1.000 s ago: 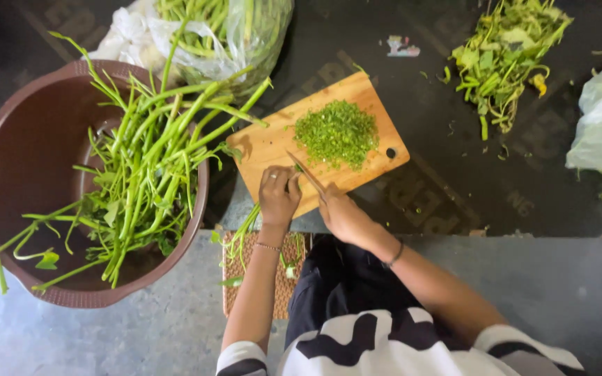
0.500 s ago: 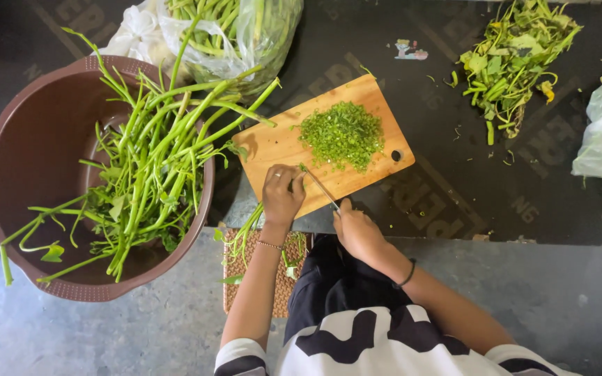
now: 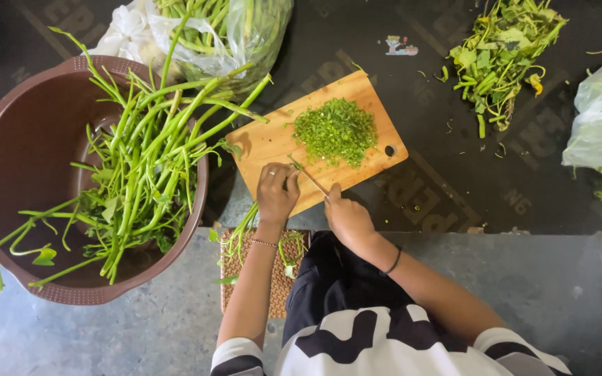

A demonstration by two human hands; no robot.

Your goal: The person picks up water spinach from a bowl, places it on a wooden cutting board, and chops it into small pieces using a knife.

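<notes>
Seen from the head camera, my left hand (image 3: 276,191) is clamped over a small bundle of green stems (image 3: 245,230) at the near edge of the wooden cutting board (image 3: 266,143), fingers curled down to pin them. My right hand (image 3: 346,216) is closed around the handle of a knife (image 3: 308,175), grip tight, the blade lying just beside the left fingertips.

The stems run with their long axis from the near edge of the board back toward me, their uncut tails trailing off the board over a woven mat (image 3: 242,278); the cut ends point away from me, toward the board's middle. The knife's long axis crosses them at a slant, tip toward the far left, handle toward the near right. The cutting point sits directly right of the left hand and up-left of the right hand, with the left hand the nearer of the two.

A heap of finely chopped greens (image 3: 336,131) rests on the far right part of the board. At the left edge, a brown plastic tub (image 3: 15,150) holds long loose stalks (image 3: 148,167). Beyond it lies a clear bag of stalks (image 3: 238,31); a pile of trimmings (image 3: 503,56) sits at the far right corner of the dark floor mat (image 3: 440,181).
</notes>
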